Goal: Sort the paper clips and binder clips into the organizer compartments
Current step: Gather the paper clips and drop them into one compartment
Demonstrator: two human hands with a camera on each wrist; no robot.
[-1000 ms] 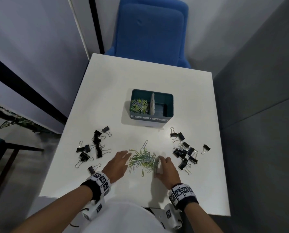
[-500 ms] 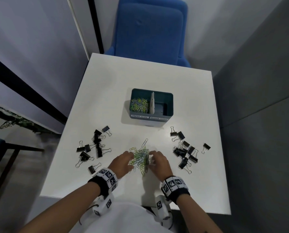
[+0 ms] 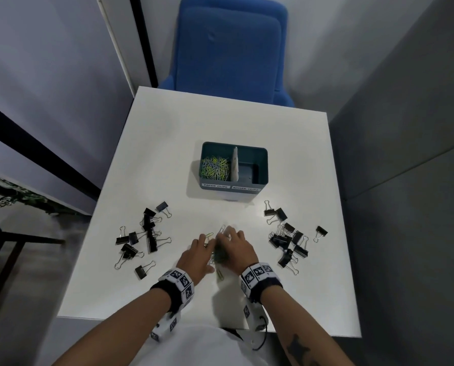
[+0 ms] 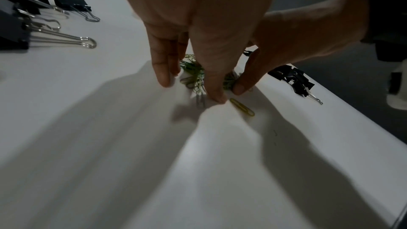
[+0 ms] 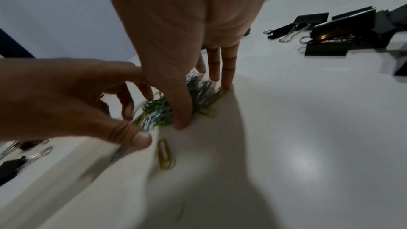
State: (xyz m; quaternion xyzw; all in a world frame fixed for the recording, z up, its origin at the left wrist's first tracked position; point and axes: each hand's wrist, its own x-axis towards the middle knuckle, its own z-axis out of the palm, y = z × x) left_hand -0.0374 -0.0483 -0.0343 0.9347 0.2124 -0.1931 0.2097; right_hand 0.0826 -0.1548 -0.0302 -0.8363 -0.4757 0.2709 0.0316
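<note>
A small heap of green, blue and yellow paper clips (image 3: 218,256) lies near the table's front edge. My left hand (image 3: 204,240) and right hand (image 3: 229,237) close on it from both sides, fingertips on the table. In the wrist views each hand's thumb and fingers bracket part of the heap (image 5: 158,111), left hand (image 4: 189,88) and right hand (image 5: 204,105). One yellow clip (image 5: 164,154) lies loose just in front. The teal organizer (image 3: 262,154) holds paper clips (image 3: 215,167) in its left compartment. Its right compartment (image 3: 247,171) looks bare.
Black binder clips lie in two scattered groups, one to the left (image 3: 146,233) and one to the right (image 3: 286,236) of my hands. The white table (image 3: 167,154) has a blue chair (image 3: 231,48) behind it and walls close on both sides.
Both hands have slid inward and met, pushing the spread-out paper clips into a tight heap between them. A few clips were left behind near the front.
</note>
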